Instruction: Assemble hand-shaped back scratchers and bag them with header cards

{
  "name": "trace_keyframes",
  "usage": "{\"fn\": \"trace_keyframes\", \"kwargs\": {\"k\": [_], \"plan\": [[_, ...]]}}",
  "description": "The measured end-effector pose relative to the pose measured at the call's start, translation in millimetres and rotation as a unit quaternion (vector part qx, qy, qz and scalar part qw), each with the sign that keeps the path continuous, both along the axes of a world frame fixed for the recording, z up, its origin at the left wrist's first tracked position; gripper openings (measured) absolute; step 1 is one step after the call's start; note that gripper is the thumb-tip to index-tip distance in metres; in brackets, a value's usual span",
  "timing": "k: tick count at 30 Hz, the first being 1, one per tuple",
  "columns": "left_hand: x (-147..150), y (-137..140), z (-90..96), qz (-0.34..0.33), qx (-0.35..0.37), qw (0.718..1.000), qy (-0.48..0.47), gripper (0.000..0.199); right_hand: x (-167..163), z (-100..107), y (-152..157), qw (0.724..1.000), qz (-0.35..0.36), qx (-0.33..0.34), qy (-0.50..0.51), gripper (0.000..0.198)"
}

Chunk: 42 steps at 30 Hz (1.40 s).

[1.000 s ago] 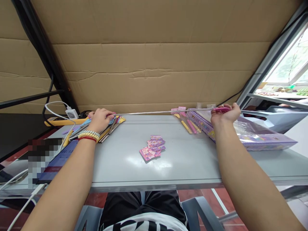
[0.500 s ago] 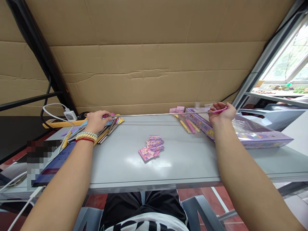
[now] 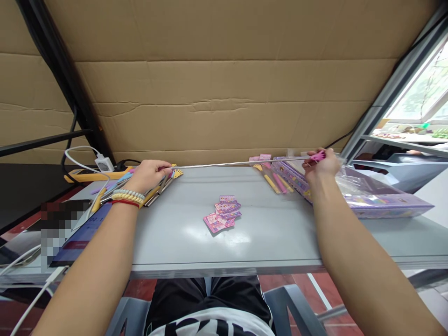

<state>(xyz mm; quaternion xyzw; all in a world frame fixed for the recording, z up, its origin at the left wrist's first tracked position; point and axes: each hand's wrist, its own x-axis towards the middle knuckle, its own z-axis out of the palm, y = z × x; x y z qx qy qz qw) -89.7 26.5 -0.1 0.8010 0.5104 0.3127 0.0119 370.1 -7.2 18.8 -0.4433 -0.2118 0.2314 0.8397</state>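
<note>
From here, I have the left hand (image 3: 150,174) pinching the silver rod (image 3: 238,164) at left, the right hand (image 3: 322,169) gripping its pink end (image 3: 318,156). It spans the table (image 3: 273,228), beyond the pink cards (image 3: 224,215).

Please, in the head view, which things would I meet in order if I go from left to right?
White charger → left hand → pile of pink cards → yellow and pink sticks → right hand → window.
</note>
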Motion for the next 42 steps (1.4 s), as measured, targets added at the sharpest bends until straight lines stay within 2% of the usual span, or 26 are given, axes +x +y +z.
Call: {"fn": "trace_keyframes", "kwargs": {"k": [3,5,7,9,11,15,20,24,27,29,32,35,38,42], "plan": [[25,-8,-0.4,-0.011,0.042,0.998,0.04,0.034,-27,-8,11,0.994,0.084,-0.012,-0.073,0.027],[45,-16,-1.5,0.002,0.072,0.995,0.067,0.034,-53,-17,15,0.978,0.151,-0.018,-0.143,0.037],[62,-24,-3.1,0.01,0.093,0.991,0.1,0.034,-81,-27,15,0.944,0.237,-0.045,-0.226,0.046],[73,-30,-5.1,0.005,0.103,0.986,0.131,0.034,-108,-35,11,0.894,0.316,-0.082,-0.306,0.05],[79,-33,-7.1,-0.001,0.109,0.984,0.143,0.033,-130,-41,5,0.859,0.371,-0.081,-0.343,0.048],[84,-37,-10.4,-0.009,0.115,0.984,0.133,0.031,-154,-45,-8,0.828,0.408,-0.067,-0.379,0.045],[96,-45,-14.3,-0.031,0.112,0.982,0.148,0.031,-164,-53,-14,0.777,0.46,-0.101,-0.417,0.04],[102,-44,-17.0,-0.044,0.119,0.98,0.155,0.03,-160,-54,-8,0.786,0.46,-0.107,-0.398,0.041],[102,-40,-19.1,-0.068,0.128,0.978,0.15,0.022,-151,-53,0,0.794,0.491,-0.105,-0.342,0.048],[102,-38,-20.2,-0.074,0.134,0.978,0.142,0.018,-146,-53,4,0.796,0.487,-0.122,-0.338,0.05],[100,-37,-20.3,-0.056,0.141,0.98,0.13,0.014,-141,-55,5,0.783,0.486,-0.156,-0.354,0.043],[98,-38,-19.3,-0.042,0.128,0.982,0.136,0.016,-141,-55,3,0.769,0.527,-0.136,-0.336,0.038],[99,-41,-19.1,-0.047,0.095,0.979,0.172,0.025,-145,-53,1,0.797,0.514,-0.098,-0.3,0.037],[110,-49,-20.0,-0.05,0.053,0.971,0.229,0.036,-154,-55,4,0.846,0.44,-0.099,-0.284,0.031]]}}
